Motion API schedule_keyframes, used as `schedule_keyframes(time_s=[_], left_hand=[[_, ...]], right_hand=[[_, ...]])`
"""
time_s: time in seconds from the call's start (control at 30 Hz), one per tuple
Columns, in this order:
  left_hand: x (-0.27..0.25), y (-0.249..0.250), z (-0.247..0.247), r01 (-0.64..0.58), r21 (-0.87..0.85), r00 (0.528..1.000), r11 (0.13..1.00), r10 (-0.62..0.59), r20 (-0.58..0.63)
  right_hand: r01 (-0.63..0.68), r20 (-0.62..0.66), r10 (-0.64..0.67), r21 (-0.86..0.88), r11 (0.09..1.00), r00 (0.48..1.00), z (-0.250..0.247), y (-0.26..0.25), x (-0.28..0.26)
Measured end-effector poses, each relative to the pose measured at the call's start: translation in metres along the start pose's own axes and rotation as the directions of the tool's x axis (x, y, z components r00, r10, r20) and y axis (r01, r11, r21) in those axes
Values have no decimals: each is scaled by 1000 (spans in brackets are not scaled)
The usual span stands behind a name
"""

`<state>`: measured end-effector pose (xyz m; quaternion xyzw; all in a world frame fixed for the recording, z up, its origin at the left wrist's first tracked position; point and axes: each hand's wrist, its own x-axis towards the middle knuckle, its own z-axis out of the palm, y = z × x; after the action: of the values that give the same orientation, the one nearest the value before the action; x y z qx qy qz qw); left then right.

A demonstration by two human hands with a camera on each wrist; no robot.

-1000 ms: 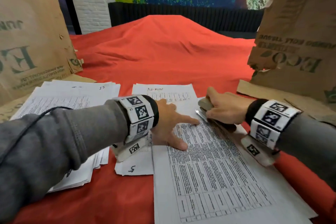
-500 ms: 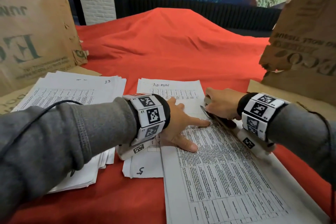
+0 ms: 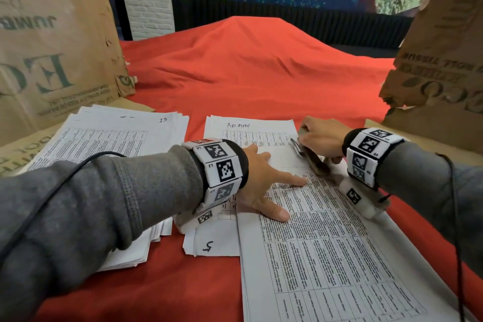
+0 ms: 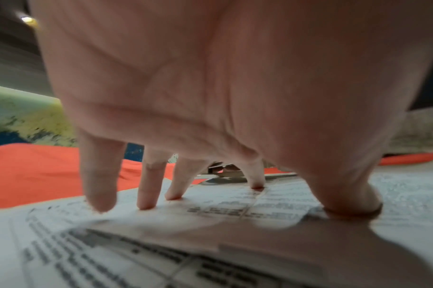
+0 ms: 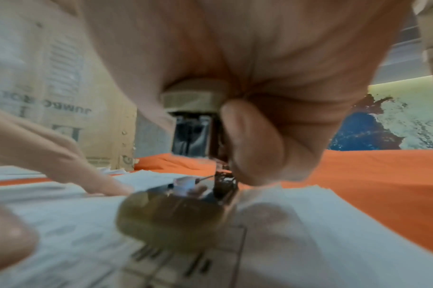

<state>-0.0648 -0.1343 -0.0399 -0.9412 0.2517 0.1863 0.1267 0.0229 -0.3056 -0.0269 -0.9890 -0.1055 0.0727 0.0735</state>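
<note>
A set of printed sheets (image 3: pixel 326 256) lies slanted on the red cloth in front of me. My left hand (image 3: pixel 264 185) rests flat on it with fingers spread, fingertips (image 4: pixel 146 202) pressing the paper (image 4: pixel 235 210). My right hand (image 3: pixel 321 136) grips a grey stapler (image 3: pixel 311 157) whose mouth sits over the sheets' upper right corner. In the right wrist view the stapler (image 5: pixel 193 140) stands open above its brown base, with my thumb (image 5: pixel 255 144) curled against its side.
A thick paper stack (image 3: pixel 104 144) marked 13 lies to the left, another sheet marked ADMIN (image 3: pixel 245 128) under the slanted set. Cardboard boxes (image 3: pixel 52 47) stand at left and right (image 3: pixel 444 47). The red cloth (image 3: pixel 248 73) rises into a hump behind.
The view has shifted a little. Both hands stay on the sheets, and the right hand still holds the stapler at the same corner.
</note>
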Motion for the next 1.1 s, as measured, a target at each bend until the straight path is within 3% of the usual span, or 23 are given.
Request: schedule_keyframes(time_s=[0.27,0.43,0.87,1.1], left_hand=[[-24,-18,5,40,-50,996,998,-36,79],[-22,-13,5,34,-14,995,999,-33,94],[-15,-18,11,20,10,998,1000,-20,63],[-16,-15,10,22,-5,998,1000,-21,64]], right_hand=[[130,150,-138,59,990,979,3,-14,-27],[161,105,-157,-36,986,982,9,-29,-26],[93,108,-83,-85,992,991,11,-42,-10],[81,41,-76,-112,990,996,19,-51,11]])
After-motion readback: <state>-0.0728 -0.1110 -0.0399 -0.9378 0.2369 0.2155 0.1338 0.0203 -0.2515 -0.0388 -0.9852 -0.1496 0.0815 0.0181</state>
